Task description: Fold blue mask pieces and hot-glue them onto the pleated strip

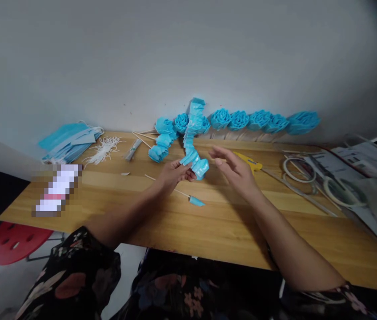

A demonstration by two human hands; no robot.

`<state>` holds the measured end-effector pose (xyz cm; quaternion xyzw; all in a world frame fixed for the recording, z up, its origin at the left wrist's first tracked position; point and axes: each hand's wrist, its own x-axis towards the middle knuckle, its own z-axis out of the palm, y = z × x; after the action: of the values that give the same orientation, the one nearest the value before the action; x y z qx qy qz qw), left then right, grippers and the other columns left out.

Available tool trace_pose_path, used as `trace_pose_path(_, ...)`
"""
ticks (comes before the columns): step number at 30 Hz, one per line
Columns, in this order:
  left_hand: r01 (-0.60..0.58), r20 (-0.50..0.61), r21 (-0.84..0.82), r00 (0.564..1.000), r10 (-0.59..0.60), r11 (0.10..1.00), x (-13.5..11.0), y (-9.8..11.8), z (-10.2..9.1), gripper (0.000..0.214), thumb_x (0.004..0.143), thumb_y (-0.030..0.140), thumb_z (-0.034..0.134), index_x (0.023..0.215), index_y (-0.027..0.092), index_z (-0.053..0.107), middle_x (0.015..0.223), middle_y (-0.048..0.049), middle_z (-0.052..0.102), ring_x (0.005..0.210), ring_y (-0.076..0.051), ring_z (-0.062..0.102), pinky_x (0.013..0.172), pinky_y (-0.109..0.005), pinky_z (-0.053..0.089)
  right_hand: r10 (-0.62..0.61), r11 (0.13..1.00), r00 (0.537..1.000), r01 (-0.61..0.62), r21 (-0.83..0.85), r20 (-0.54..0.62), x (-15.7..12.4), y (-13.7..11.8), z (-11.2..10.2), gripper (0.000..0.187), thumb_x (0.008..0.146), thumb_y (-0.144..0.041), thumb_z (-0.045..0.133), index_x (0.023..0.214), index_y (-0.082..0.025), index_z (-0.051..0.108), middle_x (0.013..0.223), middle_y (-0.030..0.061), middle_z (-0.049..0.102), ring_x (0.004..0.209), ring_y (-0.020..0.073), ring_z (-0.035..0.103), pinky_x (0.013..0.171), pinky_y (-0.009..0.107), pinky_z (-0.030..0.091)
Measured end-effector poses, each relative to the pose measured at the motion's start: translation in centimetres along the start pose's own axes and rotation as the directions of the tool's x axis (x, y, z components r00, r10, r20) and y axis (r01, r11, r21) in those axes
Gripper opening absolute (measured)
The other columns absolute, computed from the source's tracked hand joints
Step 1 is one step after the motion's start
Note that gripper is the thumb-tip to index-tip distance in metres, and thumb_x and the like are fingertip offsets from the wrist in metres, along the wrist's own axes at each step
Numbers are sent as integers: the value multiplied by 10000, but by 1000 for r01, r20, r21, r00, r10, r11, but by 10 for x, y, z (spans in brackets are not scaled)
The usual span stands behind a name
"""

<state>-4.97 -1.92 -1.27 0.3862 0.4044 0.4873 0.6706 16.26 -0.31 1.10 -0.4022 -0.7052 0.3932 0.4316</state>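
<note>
My left hand (pixel 175 174) is closed, pinching the lower end of a long pleated blue strip (pixel 194 122) that looks like folded mask fabric. The strip rises from the fingers toward the wall, and its near end curls into a loop. To its right, my right hand (pixel 235 171) is open with the fingers apart, touching nothing. On the table below them lies a thin stick with a small blue fabric tip (pixel 196 201). Part of that stick is hidden behind my left hand.
Several blue fabric flowers (pixel 238 120) lean along the wall. Blue face masks (pixel 70 140), white ear loops (pixel 105 150) and a blurred phone (pixel 58 190) lie left. A yellow glue gun (pixel 250 162), tape roll (pixel 299 170) and scissors (pixel 338 192) lie right. A red stool (pixel 18 244) stands below.
</note>
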Motion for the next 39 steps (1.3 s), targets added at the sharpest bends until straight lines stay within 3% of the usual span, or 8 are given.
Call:
trace_pose_path(5, -50, 54, 55, 997, 48, 997, -2, -3, 2, 538, 639, 546, 924, 866, 127, 674, 708, -29, 702, 645, -132, 662, 617, -260, 514, 225, 958, 968, -240, 154, 110, 6, 7, 5, 454, 749, -632, 792, 943, -221, 788, 862, 37, 755, 712, 171, 649, 694, 340, 566)
trace_pose_path(10, -56, 174, 184, 984, 23, 981, -3, 1, -4, 453, 663, 422, 925, 955, 137, 728, 910, -71, 770, 761, -143, 685, 725, -283, 543, 167, 980, 984, -160, 119, -55, 9, 8, -1, 321, 750, -512, 785, 831, -204, 746, 647, -26, 612, 602, 128, 536, 604, 288, 456)
trace_pose_path(13, -139, 115, 193, 986, 118, 971, -2, 6, -9, 488, 682, 337, 905, 1109, 168, 741, 1093, -88, 779, 970, -195, 708, 884, -334, 545, 129, 991, 987, -126, 45, -92, 8, 6, -6, 268, 780, -457, 745, 865, -204, 747, 685, -18, 634, 637, 137, 556, 631, 297, 453)
trace_pose_path(16, -260, 5, 185, 964, 264, 948, -3, 13, -13, 471, 859, 472, 746, 1225, 176, 725, 1218, -115, 753, 1102, -224, 687, 964, -357, 517, 95, 995, 994, -97, -27, -58, 5, 0, -5, 231, 804, -403, 711, 925, -214, 763, 781, 13, 713, 700, 159, 609, 665, 310, 470)
trace_pose_path(21, -302, 57, 328, 952, 301, 895, -9, 20, -8, 515, 887, 529, 698, 1264, 179, 706, 1234, -123, 742, 1140, -247, 672, 977, -364, 506, 13, 992, 999, -8, -127, 38, -1, -8, 3, 158, 834, -353, 682, 888, -229, 762, 817, 32, 754, 725, 181, 647, 694, 333, 482)
trace_pose_path(30, -315, 114, 630, 941, 317, 709, -15, 19, 4, 201, 804, 368, 712, 862, 177, 740, 855, -34, 738, 793, -172, 624, 748, -287, 474, -155, 956, 976, 187, -226, 153, -5, -7, 5, 104, 920, -311, 663, 922, -283, 763, 840, 24, 757, 759, 201, 667, 736, 375, 508)
trace_pose_path(35, -242, -13, 565, 953, 302, 788, -13, 17, 1, 244, 782, 416, 717, 739, 180, 670, 659, 19, 600, 645, -125, 494, 646, -263, 386, -300, 918, 927, 345, -197, 223, -2, -6, 3, 104, 941, -329, 672, 915, -328, 773, 946, 27, 785, 934, 247, 702, 907, 468, 524)
trace_pose_path(39, -143, -177, 445, 954, 244, 884, -8, 17, -5, 285, 747, 443, 761, 751, 178, 654, 650, 28, 581, 618, -113, 470, 619, -260, 368, -300, 925, 932, 337, -178, 204, 0, -12, -3, 102, 915, -354, 700, 863, -339, 785, 1115, 26, 782, 1051, 272, 701, 1000, 519, 499)
